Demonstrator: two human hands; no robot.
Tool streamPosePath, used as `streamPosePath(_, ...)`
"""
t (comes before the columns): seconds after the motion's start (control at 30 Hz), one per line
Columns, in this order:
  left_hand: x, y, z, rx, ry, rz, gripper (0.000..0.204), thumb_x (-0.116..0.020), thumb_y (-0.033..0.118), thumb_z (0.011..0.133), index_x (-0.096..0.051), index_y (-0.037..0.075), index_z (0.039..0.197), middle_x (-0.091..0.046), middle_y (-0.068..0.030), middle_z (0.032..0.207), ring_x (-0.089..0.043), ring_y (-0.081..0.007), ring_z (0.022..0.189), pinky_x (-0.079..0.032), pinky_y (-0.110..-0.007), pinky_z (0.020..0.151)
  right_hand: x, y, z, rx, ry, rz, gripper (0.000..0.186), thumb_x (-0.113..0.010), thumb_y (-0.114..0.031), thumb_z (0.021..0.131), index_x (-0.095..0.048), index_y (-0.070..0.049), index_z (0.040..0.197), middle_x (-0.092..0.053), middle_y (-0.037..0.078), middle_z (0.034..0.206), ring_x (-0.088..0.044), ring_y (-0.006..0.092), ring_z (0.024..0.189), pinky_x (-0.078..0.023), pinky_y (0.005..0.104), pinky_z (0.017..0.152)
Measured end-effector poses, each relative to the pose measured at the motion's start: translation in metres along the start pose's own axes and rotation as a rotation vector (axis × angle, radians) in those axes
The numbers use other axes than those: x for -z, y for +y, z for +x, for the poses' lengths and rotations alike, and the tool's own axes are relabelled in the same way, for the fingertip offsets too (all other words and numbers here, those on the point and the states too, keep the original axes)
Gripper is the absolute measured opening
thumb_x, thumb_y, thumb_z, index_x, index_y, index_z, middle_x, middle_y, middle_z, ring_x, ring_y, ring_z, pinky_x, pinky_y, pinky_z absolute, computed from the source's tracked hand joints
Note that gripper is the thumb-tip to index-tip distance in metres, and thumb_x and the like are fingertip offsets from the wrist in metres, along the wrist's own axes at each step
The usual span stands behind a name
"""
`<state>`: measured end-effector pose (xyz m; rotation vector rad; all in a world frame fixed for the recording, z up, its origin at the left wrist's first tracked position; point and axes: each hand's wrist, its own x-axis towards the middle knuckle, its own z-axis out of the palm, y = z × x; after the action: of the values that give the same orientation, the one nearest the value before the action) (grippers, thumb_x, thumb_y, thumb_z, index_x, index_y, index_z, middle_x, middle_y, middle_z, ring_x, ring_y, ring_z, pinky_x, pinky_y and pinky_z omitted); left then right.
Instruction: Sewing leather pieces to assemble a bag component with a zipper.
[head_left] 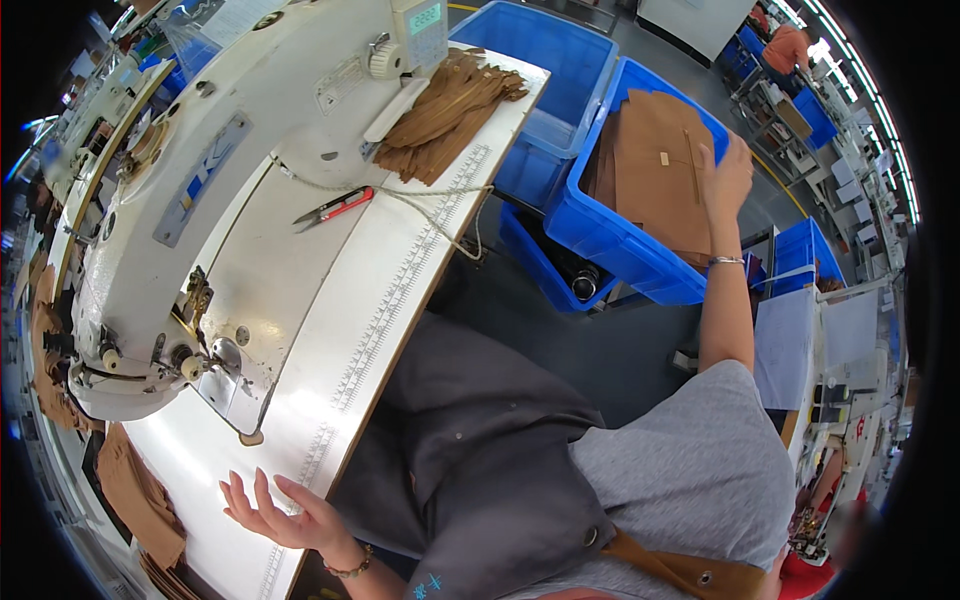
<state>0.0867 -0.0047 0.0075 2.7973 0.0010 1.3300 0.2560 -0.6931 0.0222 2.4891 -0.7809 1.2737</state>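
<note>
My left hand (285, 512) is held palm up above the front of the white sewing table (330, 380), fingers spread and holding nothing. Out to the right, my right hand (728, 180) reaches to the far side of a blue bin (625, 252). Its fingers are apart, beside the edge of a stack of flat brown fabric pieces (655, 190) in that bin. The top piece has a long slit-like line and a small pale tag. Whether my right fingers touch the piece or the rim is hard to make out.
A white sewing machine (205, 150) spans the table. Red-handled thread snips (335, 208) and a cord lie there, near a pile of brown strips (450, 110). More brown pieces (140, 495) lie at the left end. Another blue bin (550, 60) stands behind; a person (787, 50) works far off.
</note>
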Motion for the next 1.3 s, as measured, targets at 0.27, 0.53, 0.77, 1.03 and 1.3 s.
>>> streamPosePath(0.27, -0.003, 0.001, -0.003, 0.093, -0.042, -0.027, 0.021, -0.064, 0.005, 0.099, -0.072, 0.004, 0.117, -0.063, -0.0175, 0.141, -0.052, -0.0411, 0.142, -0.031, -0.062, 0.122, -0.009, -0.228, 0.026, 0.728, -0.234, 0.704, 0.02, -0.064, -0.011, 0.097, -0.074, -0.008, 0.113, -0.074, 0.011, 0.108, -0.071, 0.031, 0.101, -0.057, 0.0408, 0.087)
streamPosePath(0.53, -0.003, 0.005, -0.003, 0.175, -0.054, -0.091, 0.022, -0.065, 0.0, 0.094, -0.074, 0.004, 0.114, -0.064, -0.0164, 0.14, -0.051, -0.0429, 0.142, -0.032, -0.063, 0.121, -0.023, -0.295, 0.048, 0.927, -0.66, 0.666, 0.031, -0.067, -0.001, 0.091, -0.07, -0.005, 0.122, -0.072, 0.015, 0.111, -0.071, 0.0365, 0.098, -0.057, 0.044, 0.086)
streamPosePath(0.77, -0.001, 0.007, 0.0, 0.128, -0.073, -0.037, 0.022, -0.065, -0.004, 0.094, -0.073, 0.002, 0.113, -0.061, -0.0175, 0.143, -0.051, -0.0404, 0.141, -0.043, -0.053, 0.115, -0.031, -0.292, 0.053, 0.967, -0.6, 0.739, 0.014, -0.071, -0.007, 0.089, -0.069, -0.004, 0.103, -0.07, 0.01, 0.1, -0.069, 0.0339, 0.096, -0.055, 0.0448, 0.084)
streamPosePath(1.03, 0.0, 0.013, 0.006, 0.193, -0.118, -0.105, 0.023, -0.069, -0.003, 0.09, -0.075, 0.006, 0.11, -0.065, -0.0154, 0.138, -0.053, -0.0416, 0.139, -0.036, -0.055, 0.119, -0.004, -0.297, 0.056, 0.44, -0.381, 1.061, 0.015, -0.07, -0.006, 0.096, -0.069, -0.006, 0.111, -0.074, 0.013, 0.104, -0.074, 0.0211, 0.095, -0.056, 0.0328, 0.078)
streamPosePath(1.3, 0.006, -0.009, 0.027, 0.376, -0.336, -0.373, 0.027, -0.075, 0.007, 0.088, -0.074, 0.008, 0.115, -0.065, -0.0136, 0.137, -0.054, -0.0396, 0.138, -0.038, -0.052, 0.117, 0.1, -0.334, -0.011, 1.17, -0.182, 1.272, 0.033, -0.072, 0.008, 0.074, -0.067, -0.004, 0.105, -0.059, 0.007, 0.082, -0.062, 0.0222, 0.071, -0.051, 0.0344, 0.062)
